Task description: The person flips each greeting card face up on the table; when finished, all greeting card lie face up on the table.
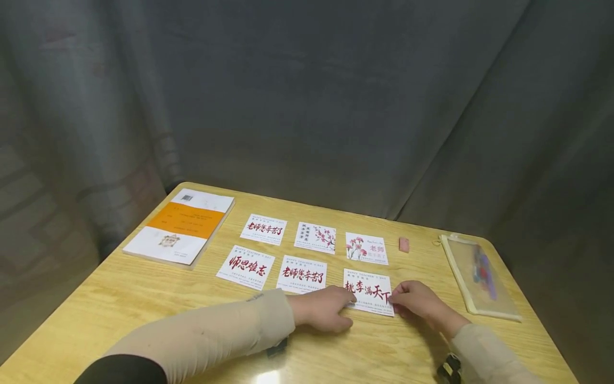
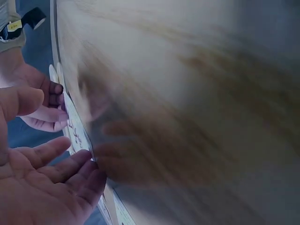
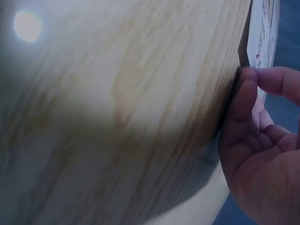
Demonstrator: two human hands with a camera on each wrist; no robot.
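Note:
A white card with red Chinese lettering [image 1: 368, 290] lies at the front right of two rows of cards. The right hand [image 1: 422, 303] pinches its right edge between thumb and index finger. In the right wrist view, that card [image 3: 258, 40] is tilted slightly off the table where the right hand [image 3: 267, 150] holds it. At the card's left edge, the left hand [image 1: 326, 308] touches it with its fingertips. The left wrist view shows the left hand [image 2: 51, 183] with fingers extended and the thumb apart from them.
Left of the left hand are two lettered cards [image 1: 301, 274] [image 1: 245, 266]. Behind lie another lettered card [image 1: 264, 229], a blossom card [image 1: 316, 237] and a carnation card [image 1: 366, 249]. A pink eraser-like block [image 1: 404, 245], a zip pouch [image 1: 479, 277] and an orange-banded booklet [image 1: 179, 226] flank them.

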